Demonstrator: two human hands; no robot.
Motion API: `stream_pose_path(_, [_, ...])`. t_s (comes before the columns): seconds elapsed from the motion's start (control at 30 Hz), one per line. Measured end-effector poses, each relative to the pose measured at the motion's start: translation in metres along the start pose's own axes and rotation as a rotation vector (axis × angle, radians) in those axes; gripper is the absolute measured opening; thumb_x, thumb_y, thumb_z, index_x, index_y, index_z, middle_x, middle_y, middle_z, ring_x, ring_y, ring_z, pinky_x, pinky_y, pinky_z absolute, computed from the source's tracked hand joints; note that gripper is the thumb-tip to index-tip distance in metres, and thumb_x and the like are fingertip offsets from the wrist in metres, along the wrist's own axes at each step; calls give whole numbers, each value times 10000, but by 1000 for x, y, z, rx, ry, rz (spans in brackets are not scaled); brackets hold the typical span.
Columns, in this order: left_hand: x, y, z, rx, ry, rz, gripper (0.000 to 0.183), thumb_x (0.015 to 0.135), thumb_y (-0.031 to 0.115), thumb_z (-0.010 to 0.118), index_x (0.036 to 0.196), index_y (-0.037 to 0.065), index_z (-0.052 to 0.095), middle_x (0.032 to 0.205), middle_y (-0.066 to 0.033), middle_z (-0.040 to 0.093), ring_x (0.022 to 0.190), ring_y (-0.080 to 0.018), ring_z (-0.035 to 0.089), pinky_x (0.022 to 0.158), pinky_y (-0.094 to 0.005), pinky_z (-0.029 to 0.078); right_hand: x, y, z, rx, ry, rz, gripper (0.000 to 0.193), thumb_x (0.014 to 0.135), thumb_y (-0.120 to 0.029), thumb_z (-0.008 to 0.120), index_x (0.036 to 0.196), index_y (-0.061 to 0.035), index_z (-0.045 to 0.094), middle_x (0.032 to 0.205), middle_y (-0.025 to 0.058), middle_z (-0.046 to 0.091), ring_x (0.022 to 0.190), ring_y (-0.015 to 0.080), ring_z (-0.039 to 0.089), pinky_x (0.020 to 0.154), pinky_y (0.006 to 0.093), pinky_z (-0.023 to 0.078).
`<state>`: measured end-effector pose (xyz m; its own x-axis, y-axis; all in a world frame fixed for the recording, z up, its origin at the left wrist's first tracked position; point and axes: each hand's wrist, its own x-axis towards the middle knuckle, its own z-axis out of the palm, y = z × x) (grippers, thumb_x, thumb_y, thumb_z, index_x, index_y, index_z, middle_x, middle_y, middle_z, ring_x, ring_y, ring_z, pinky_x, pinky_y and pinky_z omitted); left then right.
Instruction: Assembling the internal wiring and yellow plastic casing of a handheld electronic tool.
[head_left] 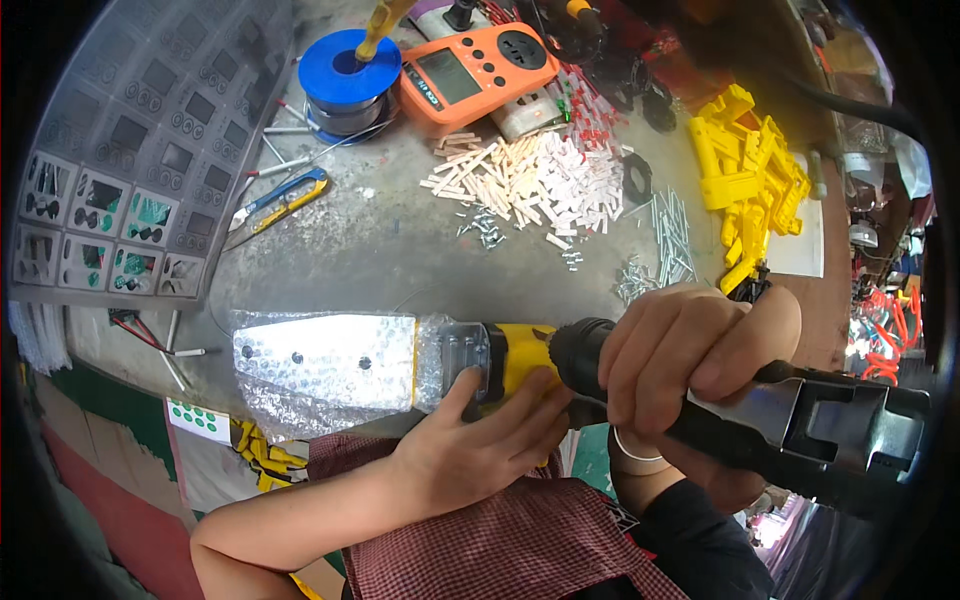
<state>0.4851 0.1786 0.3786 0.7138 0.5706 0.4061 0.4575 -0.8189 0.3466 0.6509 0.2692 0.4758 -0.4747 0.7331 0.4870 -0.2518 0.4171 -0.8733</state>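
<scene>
A long yellow-and-black device lies crosswise in front of me, its left part a flat silvery panel with dark holes, wrapped in bubble wrap. My left hand is closed around the near side of the yellow body, thumb by its clear plastic section. Against the yellow body's right end sits a black ribbed collar. My right hand grips the black tool behind this collar. Further right, that tool shows a black and shiny metal end. Whether collar and body are joined I cannot tell.
Beyond lie white and pinkish sleeves, loose screws, long screws and yellow plastic parts. Further back are an orange meter, a blue wire spool and side cutters. A grey compartmented tray stands left.
</scene>
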Motion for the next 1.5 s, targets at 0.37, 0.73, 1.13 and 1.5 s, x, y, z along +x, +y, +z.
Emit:
stream_pose_path(0.37, [23,-7,7,132,21,-89,519,746,360,689,1235,212,598,1419,12,486,1330,-184,423,959,-508,352,-19,-29,8,96,219,-17,601,867,-498,592,1230,-40,453,766,45,564,619,135,527,604,304,437])
stream_pose_path(0.73, [22,-22,11,64,63,-2,852,546,351,828,1324,197,518,1397,43,498,1280,-150,468,896,-433,425,-51,-40,38,-35,-122,15,439,827,-352,718,998,-99,402,676,26,595,525,166,606,509,304,508])
stream_pose_path(1.13, [22,-16,11,66,172,-30,622,650,326,767,1227,179,587,1336,50,548,1259,-129,492,890,-414,442,-33,-23,15,225,-450,-4,448,833,-367,760,1007,-54,491,747,82,661,596,199,666,534,300,552])
stream_pose_path(1.5, [21,-10,-5,24,-71,-56,842,592,464,806,1330,193,503,1451,31,440,1326,-155,414,964,-465,385,-63,-61,16,-8,83,-118,467,823,-401,731,1027,-77,465,686,-5,592,532,111,591,500,220,452])
